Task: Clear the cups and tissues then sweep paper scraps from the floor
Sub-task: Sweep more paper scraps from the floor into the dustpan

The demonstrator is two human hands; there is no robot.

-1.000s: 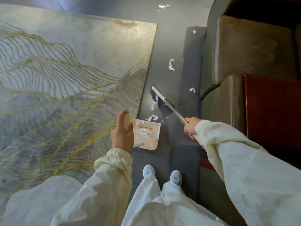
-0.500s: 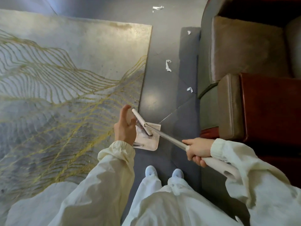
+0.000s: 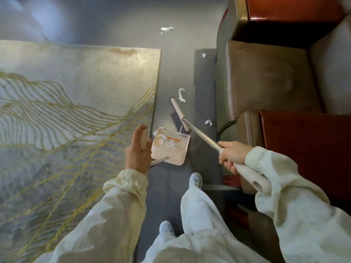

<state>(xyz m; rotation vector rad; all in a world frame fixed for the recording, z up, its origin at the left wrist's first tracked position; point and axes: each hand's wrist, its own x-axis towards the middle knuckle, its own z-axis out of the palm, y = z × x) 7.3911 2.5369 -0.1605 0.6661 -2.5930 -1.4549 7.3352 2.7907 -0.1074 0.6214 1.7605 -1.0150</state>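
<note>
On the grey floor (image 3: 171,186) between a rug (image 3: 76,101) and a sofa (image 3: 266,78), I see my left hand (image 3: 137,150) curled round the upright handle of the dustpan (image 3: 171,151). The dustpan holds paper scraps (image 3: 167,141). My right hand (image 3: 232,155) grips the pole of the broom (image 3: 180,115), whose head lies just beyond the pan. Loose scraps (image 3: 181,94) lie on the floor near that head and farther off.
</note>
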